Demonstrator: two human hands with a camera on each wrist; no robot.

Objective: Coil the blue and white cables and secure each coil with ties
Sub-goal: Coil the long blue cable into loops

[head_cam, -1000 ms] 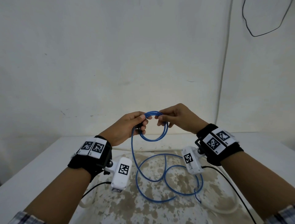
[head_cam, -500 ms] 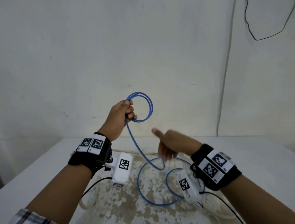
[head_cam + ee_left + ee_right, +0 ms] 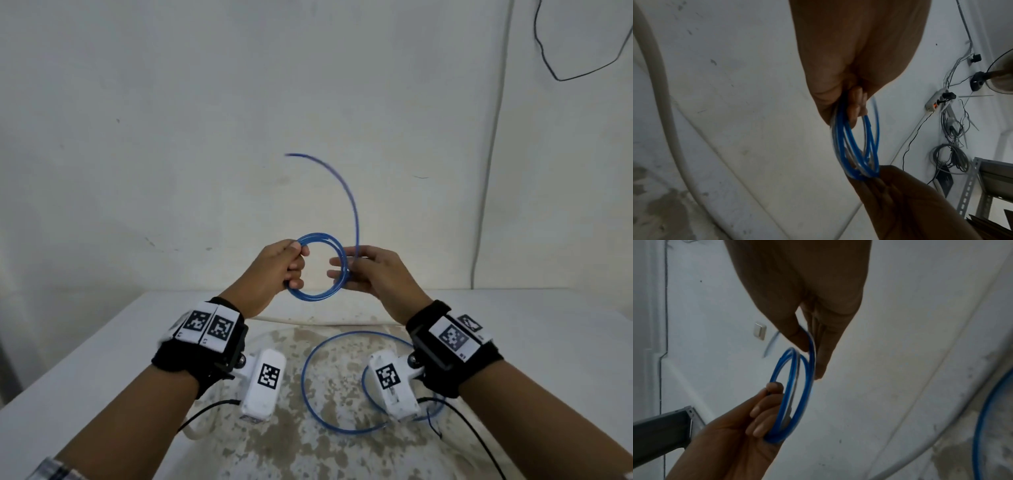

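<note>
A small coil of blue cable [image 3: 317,265] hangs in the air above the table. My left hand [image 3: 296,267] grips its left side with curled fingers [image 3: 856,108]. On the coil's right side my right hand [image 3: 342,270] pinches the cable between thumb and fingers [image 3: 824,353]. From that pinch a blurred length arcs up and to the left. The rest of the blue cable [image 3: 308,377] lies in loose loops on the table [image 3: 548,342], partly behind my right wrist camera. A white cable [image 3: 191,435] curves along the table around the stained patch [image 3: 659,81]. No ties are in view.
A bare wall stands close behind the table, with a thin black wire [image 3: 548,61] hanging at the top right. Black camera leads [image 3: 479,442] trail off my wrists. The left wrist view shows a power strip [image 3: 937,100] and wire bundles on a far wall.
My left hand has come down with the coil. My right hand has risen from near the table and brought a length of blue cable up to the coil's right side.
</note>
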